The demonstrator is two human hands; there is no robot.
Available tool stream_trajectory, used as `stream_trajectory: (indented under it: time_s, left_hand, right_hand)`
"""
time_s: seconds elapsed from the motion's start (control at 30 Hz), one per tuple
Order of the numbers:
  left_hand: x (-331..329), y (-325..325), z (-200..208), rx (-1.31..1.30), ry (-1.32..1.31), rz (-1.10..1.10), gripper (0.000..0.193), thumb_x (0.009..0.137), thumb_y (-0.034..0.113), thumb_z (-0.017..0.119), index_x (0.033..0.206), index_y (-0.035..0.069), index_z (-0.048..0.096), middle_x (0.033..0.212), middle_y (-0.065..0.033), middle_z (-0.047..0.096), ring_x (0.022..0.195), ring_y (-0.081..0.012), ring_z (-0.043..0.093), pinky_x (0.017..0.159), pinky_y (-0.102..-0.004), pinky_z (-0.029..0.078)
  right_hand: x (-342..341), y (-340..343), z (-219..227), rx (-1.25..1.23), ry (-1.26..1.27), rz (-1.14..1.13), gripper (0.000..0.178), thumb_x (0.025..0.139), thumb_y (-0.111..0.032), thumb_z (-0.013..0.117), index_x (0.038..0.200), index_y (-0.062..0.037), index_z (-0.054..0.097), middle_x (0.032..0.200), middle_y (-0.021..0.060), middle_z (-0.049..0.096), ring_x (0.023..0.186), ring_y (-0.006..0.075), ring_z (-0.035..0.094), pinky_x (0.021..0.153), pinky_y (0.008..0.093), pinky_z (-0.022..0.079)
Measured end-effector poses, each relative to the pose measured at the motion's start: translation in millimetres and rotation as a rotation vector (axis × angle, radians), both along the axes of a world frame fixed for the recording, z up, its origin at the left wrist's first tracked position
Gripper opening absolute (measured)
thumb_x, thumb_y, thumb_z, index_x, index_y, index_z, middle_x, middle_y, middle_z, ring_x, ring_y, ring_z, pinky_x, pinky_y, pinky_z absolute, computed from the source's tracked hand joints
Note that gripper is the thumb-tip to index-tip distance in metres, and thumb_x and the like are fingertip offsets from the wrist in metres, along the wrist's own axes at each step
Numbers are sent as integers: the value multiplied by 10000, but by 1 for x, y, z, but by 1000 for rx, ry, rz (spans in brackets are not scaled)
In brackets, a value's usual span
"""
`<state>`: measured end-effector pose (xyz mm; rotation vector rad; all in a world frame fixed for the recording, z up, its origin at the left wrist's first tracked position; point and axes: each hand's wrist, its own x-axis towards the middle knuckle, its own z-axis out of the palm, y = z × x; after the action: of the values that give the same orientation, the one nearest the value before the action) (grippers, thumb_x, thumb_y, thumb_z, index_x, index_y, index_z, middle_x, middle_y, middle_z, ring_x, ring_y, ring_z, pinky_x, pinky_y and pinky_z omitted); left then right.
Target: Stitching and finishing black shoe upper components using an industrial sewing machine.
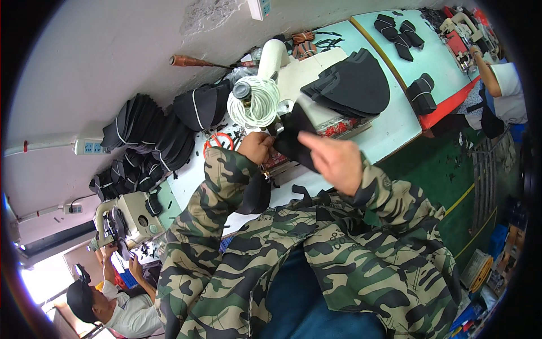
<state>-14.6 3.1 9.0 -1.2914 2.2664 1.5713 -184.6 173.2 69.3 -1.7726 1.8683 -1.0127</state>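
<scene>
A flat black piece of material (296, 137) lies at the working end of a cream bench machine (272, 59), which looks like a sewing machine. My left hand (257, 148) is closed at the piece's left edge, its fingertips pinched together beside the machine's metal foot. Over the right part of the piece is my right hand (340, 165), its index finger stretched out and the other fingers partly hidden and slightly blurred. A coil of white cord (255, 101) hangs on the machine's head. Behind my right hand, a stack of black curved panels (353, 85) rests on the machine's bed.
Orange-handled scissors (219, 141) lie left of my left hand. Tied bundles of black panels (148, 127) line the wall. A wooden-handled tool (195, 61) is behind them. Co-workers sit at machines at lower left (127, 302) and upper right (505, 93).
</scene>
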Motion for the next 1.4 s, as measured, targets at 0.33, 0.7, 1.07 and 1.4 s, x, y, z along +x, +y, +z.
stream_trajectory:
  time_s: [0.33, 0.7, 1.07, 1.4]
  left_hand:
    - [102, 3, -34, -676, -398, -538, 189, 844, 254, 558, 912, 78, 553, 791, -144, 628, 629, -367, 605, 588, -460, 485]
    - [130, 16, -62, -531, -389, -346, 216, 773, 199, 644, 926, 53, 601, 830, -120, 621, 668, -294, 628, 615, -398, 496]
    - [49, -25, 9, -86, -19, -344, 214, 827, 190, 572, 899, -4, 628, 735, -138, 630, 693, -245, 608, 668, -359, 458]
    - [28, -40, 23, -220, -76, -374, 227, 819, 200, 602, 909, 1, 662, 778, -155, 651, 697, -254, 626, 648, -346, 473]
  right_hand:
    - [-102, -6, 39, -446, 529, -427, 392, 742, 70, 530, 1108, -53, 594, 1041, 118, 622, 949, 281, 586, 828, 351, 475]
    - [-30, -6, -27, -55, -38, -76, 237, 762, -74, 629, 991, -15, 627, 1003, 139, 629, 932, 286, 589, 824, 354, 464]
    - [53, -18, -76, 502, -1288, 48, 396, 836, -100, 607, 1189, 58, 519, 948, 114, 636, 769, 142, 617, 692, 269, 520]
    - [65, -25, -75, 483, -1407, 10, 441, 830, -85, 621, 1229, 46, 487, 959, 94, 612, 780, 141, 608, 699, 268, 531]
